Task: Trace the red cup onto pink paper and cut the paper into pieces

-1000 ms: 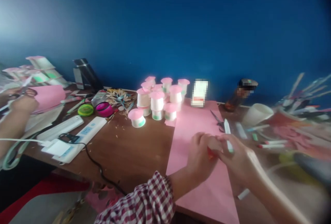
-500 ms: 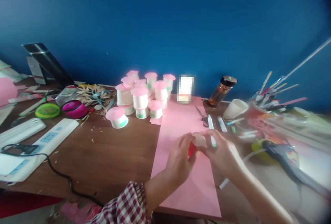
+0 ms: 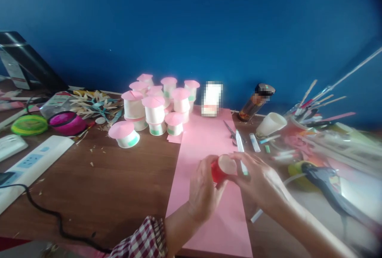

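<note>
Between my hands is a small red cup with a whitish round end facing up and to the right. The fingers of my left hand are wrapped around its red side. On the opposite side, my right hand grips the rim of the pale end with bent fingers. Beneath both hands lies a long sheet of pink paper. Scissors and a white marker rest at the sheet's right edge, just beyond my right hand.
Several white paper cups with pink paper tops stand grouped at the back. A power strip with a black cord lies left. On the right are a tilted white cup, a dark-lidded bottle and a glue gun.
The view has shifted, so things on the left appear farther left. The cup has turned in my hands, showing more of its red side and pale round end.
</note>
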A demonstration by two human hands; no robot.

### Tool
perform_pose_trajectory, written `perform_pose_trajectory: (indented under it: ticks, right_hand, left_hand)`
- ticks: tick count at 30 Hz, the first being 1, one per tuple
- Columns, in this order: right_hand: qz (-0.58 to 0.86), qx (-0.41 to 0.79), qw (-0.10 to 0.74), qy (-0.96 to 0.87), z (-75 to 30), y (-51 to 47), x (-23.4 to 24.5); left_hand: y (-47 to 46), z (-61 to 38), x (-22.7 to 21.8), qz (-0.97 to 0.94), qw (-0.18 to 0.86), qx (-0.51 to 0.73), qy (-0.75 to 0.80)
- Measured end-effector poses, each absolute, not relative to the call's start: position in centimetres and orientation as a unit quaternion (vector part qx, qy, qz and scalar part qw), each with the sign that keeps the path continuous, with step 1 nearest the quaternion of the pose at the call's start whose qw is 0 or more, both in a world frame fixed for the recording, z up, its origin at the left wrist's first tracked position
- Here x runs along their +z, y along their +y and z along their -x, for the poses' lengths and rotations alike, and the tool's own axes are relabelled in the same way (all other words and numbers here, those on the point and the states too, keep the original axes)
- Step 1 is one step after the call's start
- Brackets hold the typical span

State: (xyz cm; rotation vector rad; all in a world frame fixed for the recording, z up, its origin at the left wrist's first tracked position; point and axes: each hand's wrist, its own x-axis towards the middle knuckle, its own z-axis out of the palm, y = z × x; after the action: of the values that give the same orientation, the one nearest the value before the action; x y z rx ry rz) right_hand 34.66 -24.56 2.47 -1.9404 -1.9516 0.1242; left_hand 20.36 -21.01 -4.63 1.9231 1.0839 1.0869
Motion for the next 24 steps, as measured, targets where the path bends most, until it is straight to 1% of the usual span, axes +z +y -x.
perform_pose_trajectory:
  ticks: [4, 9, 12, 14, 16, 19, 24]
  right_hand:
    - [0.689, 0.047, 0.164, -0.705, -34.9, -24.3, 3.0]
    - [0.674, 0.12, 0.143, -0.715, -36.0, -24.4, 3.8]
    - [0.67, 0.145, 0.144, -0.714, -37.3, -24.0, 4.4]
    - [0.68, 0.158, 0.168, -0.696, -38.1, -23.0, 5.0]
    - [0.693, 0.176, 0.208, -0.668, -38.5, -21.5, 5.5]
    - [0.693, 0.233, 0.259, -0.632, -38.4, -18.6, 5.5]
    - [0.685, 0.297, 0.286, -0.6, -37.0, -14.0, 3.3]
  left_hand:
    - [-21.1, -20.4, -5.0, -0.738, 0.343, 0.41, 0.413]
    - [-21.1, -20.3, -5.4, -0.757, 0.324, 0.419, 0.383]
    - [-21.2, -20.3, -5.5, -0.765, 0.316, 0.411, 0.384]
    - [-21.2, -20.3, -5.6, -0.767, 0.314, 0.402, 0.389]
    - [-21.2, -20.2, -5.6, -0.771, 0.313, 0.393, 0.39]
    - [-21.2, -20.3, -5.5, -0.778, 0.302, 0.393, 0.385]
    - [-20.7, -20.6, -5.4, -0.763, 0.237, 0.449, 0.4]
